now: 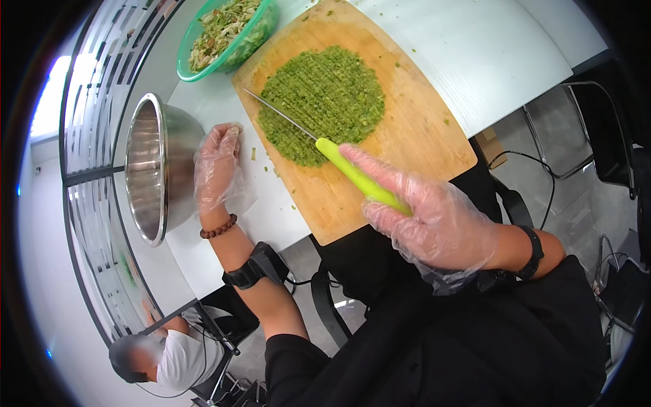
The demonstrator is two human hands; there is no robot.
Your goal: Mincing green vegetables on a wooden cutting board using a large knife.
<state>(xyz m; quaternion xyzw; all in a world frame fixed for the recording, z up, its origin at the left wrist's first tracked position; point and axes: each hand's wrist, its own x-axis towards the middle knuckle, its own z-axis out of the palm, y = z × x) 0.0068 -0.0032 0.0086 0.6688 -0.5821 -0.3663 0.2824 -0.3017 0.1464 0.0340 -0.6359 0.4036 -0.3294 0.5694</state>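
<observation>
My right hand [432, 219], in a clear plastic glove, grips the lime-green handle of a kitchen knife [358, 178]. The knife's thin blade points to the upper left, edge-on over a flat, round layer of finely chopped green vegetable [325, 96]. Parallel cut lines run across this green layer. Beneath it lies a wooden cutting board [427, 137] with curved sides. Left of the board, my left hand [218, 163], also gloved, rests by the white table with its fingers curled together. Nothing shows in it. A stainless steel bowl [178, 163] stands close beside that hand.
A green plastic basket [231, 61] of chopped pale and green food stands beyond the board's far left corner. Green scraps dot the white table [488, 51]. A slatted glass partition [96, 203] borders the left side. Another person [188, 358] sits at the lower left.
</observation>
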